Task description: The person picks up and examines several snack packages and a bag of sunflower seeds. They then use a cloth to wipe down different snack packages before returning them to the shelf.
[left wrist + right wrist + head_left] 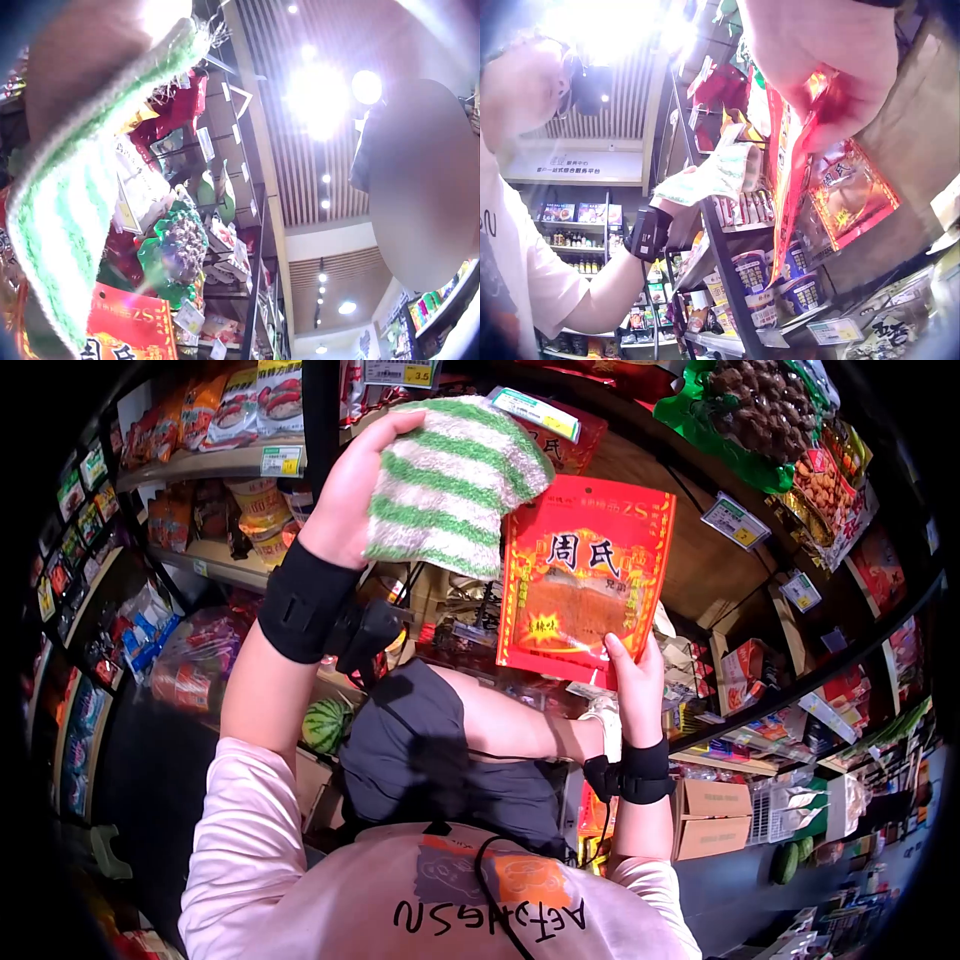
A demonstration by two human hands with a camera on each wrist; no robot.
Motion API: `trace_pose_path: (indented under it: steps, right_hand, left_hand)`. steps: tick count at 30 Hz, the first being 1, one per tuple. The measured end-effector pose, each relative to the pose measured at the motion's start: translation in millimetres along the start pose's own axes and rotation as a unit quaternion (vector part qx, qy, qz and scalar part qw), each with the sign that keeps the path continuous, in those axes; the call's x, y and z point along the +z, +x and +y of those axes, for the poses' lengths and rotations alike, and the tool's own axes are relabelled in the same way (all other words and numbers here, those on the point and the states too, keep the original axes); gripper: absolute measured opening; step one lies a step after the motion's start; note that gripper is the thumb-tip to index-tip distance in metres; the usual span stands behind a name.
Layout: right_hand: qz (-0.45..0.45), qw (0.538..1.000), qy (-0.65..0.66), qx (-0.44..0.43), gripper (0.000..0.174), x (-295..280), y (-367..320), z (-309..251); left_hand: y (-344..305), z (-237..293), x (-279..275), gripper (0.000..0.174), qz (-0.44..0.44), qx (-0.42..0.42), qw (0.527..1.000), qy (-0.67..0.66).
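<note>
A green-and-white striped cloth [445, 490] hangs in my left hand [352, 495], whose thumb lies along its upper edge; the other fingers are hidden by the cloth. In the left wrist view the cloth [64, 217] covers the palm side of that hand. My right hand [638, 685] pinches a red snack packet [585, 575] by its lower right corner, with the thumb on the front. The packet stands upright, its printed front and clear window facing me. Its upper left edge meets the cloth in the head view. Edge-on, the packet [784, 180] shows in the right wrist view.
Shelves hold noodle tubs [262, 510], bagged snacks [235, 410] and price tags [738, 520]. A green net bag of dark round goods [765, 410] lies upper right. Another red packet [855, 195] lies on the shelf. A watermelon [327, 725] and cardboard box [712, 818] sit low down.
</note>
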State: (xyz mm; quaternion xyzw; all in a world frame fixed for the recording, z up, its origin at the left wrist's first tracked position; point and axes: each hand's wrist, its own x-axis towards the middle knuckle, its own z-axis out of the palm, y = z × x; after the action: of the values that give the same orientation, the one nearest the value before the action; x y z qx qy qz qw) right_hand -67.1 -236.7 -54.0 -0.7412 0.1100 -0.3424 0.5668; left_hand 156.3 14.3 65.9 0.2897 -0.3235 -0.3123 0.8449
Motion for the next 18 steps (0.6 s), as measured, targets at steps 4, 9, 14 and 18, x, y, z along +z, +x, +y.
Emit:
trace_pose_path:
  steps: [4,9,14,18]
  right_hand:
    - [-0.004,1.000,0.016,-0.012,0.025,17,11,-5]
    - [-0.018,0.997,0.069,-0.013,0.023,37,19,-4]
    - [-0.030,0.991,0.123,-0.035,0.025,54,22,-16]
    - [-0.037,0.989,0.132,-0.046,0.025,60,26,-20]
  left_hand:
    - [-4,15,7,0.027,-0.026,0.017,0.999,0.022]
    - [-3,29,7,0.027,-0.058,0.040,0.995,0.065]
    - [2,36,3,0.027,-0.035,0.039,0.995,0.086]
    - [-1,36,4,0.028,-0.063,0.032,0.995,0.074]
